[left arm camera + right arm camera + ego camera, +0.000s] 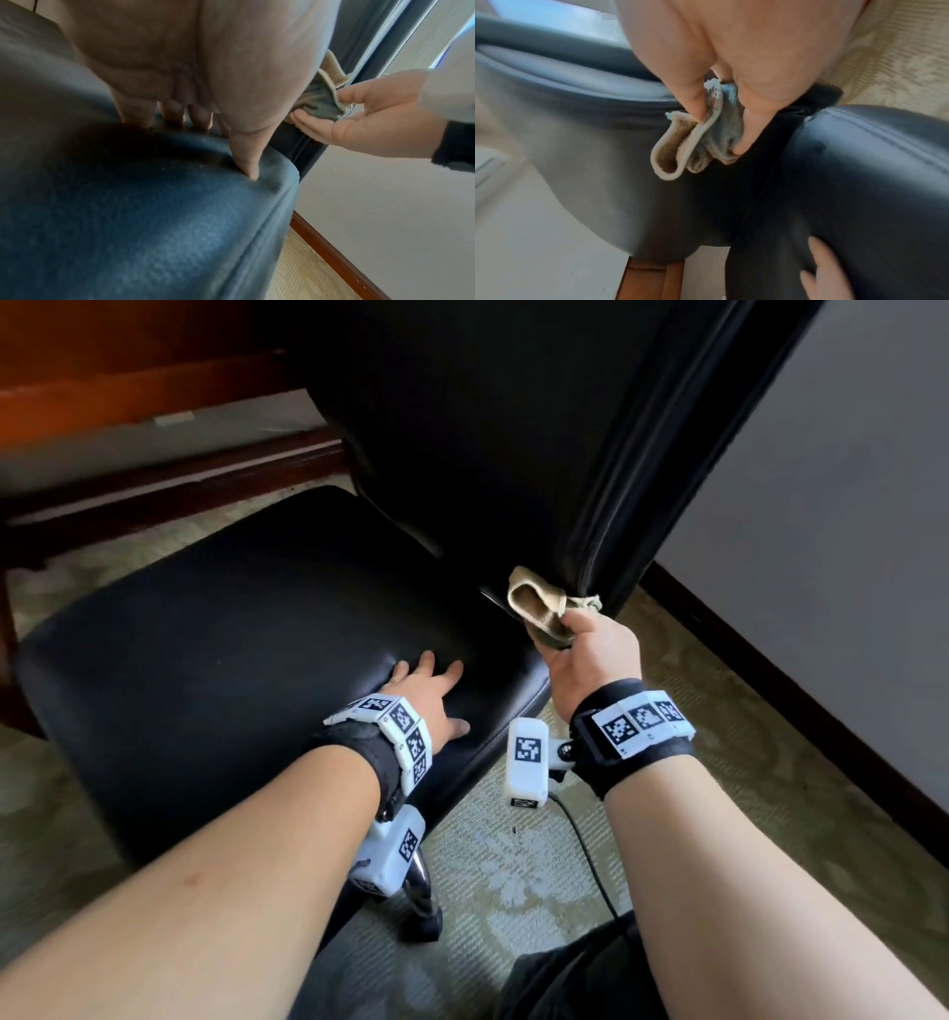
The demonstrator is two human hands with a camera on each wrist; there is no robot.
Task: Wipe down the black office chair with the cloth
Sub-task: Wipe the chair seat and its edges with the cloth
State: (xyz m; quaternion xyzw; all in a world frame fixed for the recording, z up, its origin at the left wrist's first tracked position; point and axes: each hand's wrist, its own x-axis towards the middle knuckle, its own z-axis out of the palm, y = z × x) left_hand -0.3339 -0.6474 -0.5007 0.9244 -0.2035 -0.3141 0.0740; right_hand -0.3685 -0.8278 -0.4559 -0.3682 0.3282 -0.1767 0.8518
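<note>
The black office chair fills the middle, with its seat [231, 629] low at the left and its backrest [503, 428] rising at the right. My left hand [431, 690] lies flat on the seat's near right corner, fingers spread and pressing the cushion [154, 203]. My right hand [590, 649] pinches a bunched beige-green cloth [539, 608] at the backrest's lower edge, by the gap between seat and back. In the right wrist view the cloth [700, 140] hangs folded from thumb and fingers against the backrest [590, 162].
A dark wooden desk frame [169, 469] stands behind the chair at the left. A pale wall [847, 531] with a dark baseboard [770, 701] runs along the right. Patterned carpet [513, 865] covers the floor, and the chair's chrome base leg [418, 891] and a black cable [585, 845] lie below my wrists.
</note>
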